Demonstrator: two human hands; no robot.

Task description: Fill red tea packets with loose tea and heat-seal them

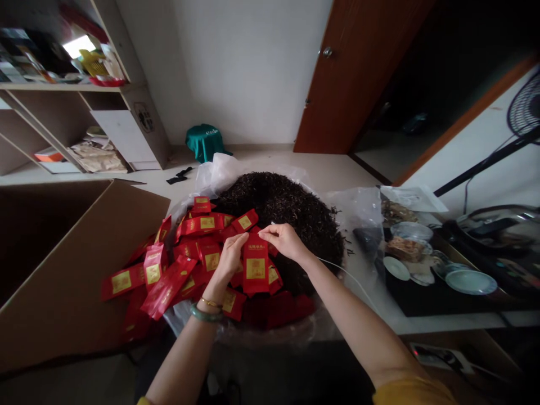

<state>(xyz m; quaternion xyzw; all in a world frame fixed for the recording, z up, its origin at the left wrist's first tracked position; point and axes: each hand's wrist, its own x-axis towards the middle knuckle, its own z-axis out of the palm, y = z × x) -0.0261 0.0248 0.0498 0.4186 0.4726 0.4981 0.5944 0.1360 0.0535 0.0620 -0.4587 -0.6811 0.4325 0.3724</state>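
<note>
— Where is the red packet just now?

— Upright between the two hands, its top edge pinched from both sides. The left hand grips the upper left corner with its fingers closed on it; the right hand has thumb and fingers closed on the upper right corner.

— And what lies about them?

— To the left of the left hand and below it, a loose heap of red packets, some spilling toward the cardboard box farther left. Just behind both hands sits a mound of dark loose tea on clear plastic sheeting.

— Anything to the right?

— Well apart from the right hand, a dark tray with small dishes stands on the surface. A green bangle circles the left wrist.
</note>
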